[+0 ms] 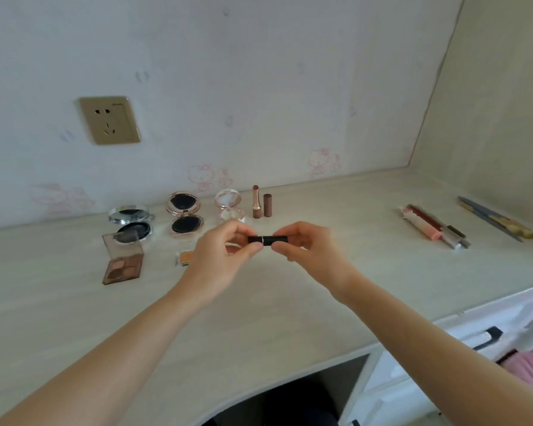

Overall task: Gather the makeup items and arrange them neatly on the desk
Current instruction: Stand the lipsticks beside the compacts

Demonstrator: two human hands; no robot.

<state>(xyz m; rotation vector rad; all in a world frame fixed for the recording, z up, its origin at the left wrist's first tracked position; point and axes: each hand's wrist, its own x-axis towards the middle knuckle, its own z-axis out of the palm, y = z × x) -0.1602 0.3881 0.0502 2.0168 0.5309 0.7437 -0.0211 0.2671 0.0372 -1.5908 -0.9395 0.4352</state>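
Note:
A black lipstick tube [266, 239] lies level in the air above the desk [259, 302], held at its left end by my left hand [225, 250] and at its right end by my right hand [305, 247]. Behind it, near the wall, stand an open red lipstick [256, 202] and its brown cap [267, 205]. Left of them lie three open round compacts: a clear one [230, 206], a pink-rimmed one [185, 215] and a silver one [131, 222]. A brown eyeshadow palette [122, 259] is open at the left, and a small orange pan [185, 258] shows beside my left hand.
Several pens and tubes [431, 226] lie in a bunch at the right of the desk, with slim brushes [496, 219] farther right by the side wall. A wall socket [110, 119] sits above the left side. The desk's front edge curves, with drawers [486, 336] below at the right.

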